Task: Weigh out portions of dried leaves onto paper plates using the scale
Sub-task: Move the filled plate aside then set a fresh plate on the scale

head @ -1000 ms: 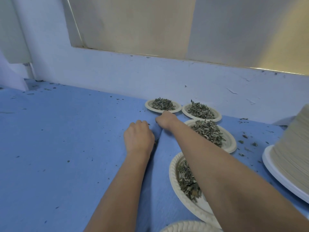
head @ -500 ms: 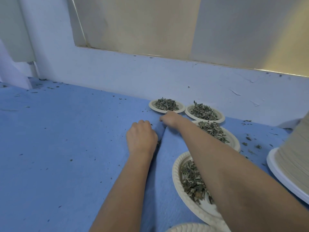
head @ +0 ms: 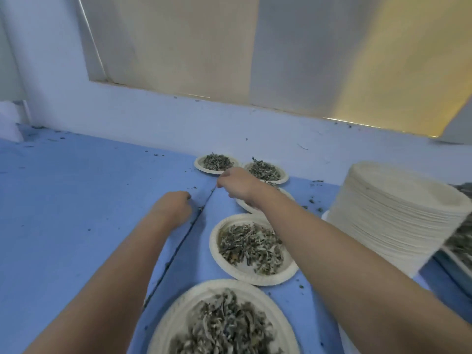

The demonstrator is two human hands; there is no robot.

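Several paper plates of dried leaves lie in a row on the blue cloth (head: 76, 213): two at the back (head: 217, 163) (head: 265, 172), one (head: 245, 206) partly under my right forearm, one in the middle (head: 252, 249) and one nearest me (head: 222, 320). My right hand (head: 237, 185) pinches the cloth's edge at the far end of a dark seam (head: 184, 241). My left hand (head: 176, 208) lies just left of that seam, its fingers curled down into the cloth. No scale is in view.
A tall stack of empty paper plates (head: 390, 213) stands at the right. Behind it a tray of loose leaves (head: 459, 238) shows at the frame edge. Leaf crumbs dot the cloth. A pale wall (head: 153, 118) closes the back.
The raised fold of cloth between my hands has flattened into a thin seam. My hands have moved apart, the right one further back. The view has tilted down, showing the near plate.
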